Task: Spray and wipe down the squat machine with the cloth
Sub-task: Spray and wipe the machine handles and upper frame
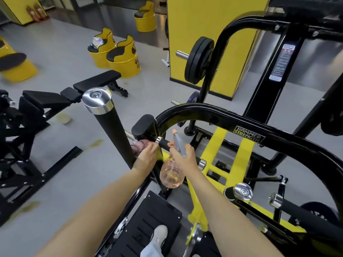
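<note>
The person stands on the black footplate of the squat machine, a black and yellow frame with a curved black tube running across the middle of the view; one pale shoe shows on the plate at the bottom edge. Both bare arms reach forward to a short black handle with a chrome collar, low on the frame under that tube. The left hand has its fingers curled round a bunched pinkish cloth, which it holds against the machine just left of the chrome collar, beside a tall padded black post with a chrome cap. The right hand grips the neck of a clear spray bottle; its round body, with a little pale liquid in it, hangs below the hand toward the camera, while the grey trigger head and orange nozzle point up and away, over the handle. Whether a finger presses the trigger cannot be told. The two hands are close together but not touching. Behind the frame, black weight plates sit on a chrome peg. On the grey floor to the left stand a black bench and several yellow barrel seats.
</note>
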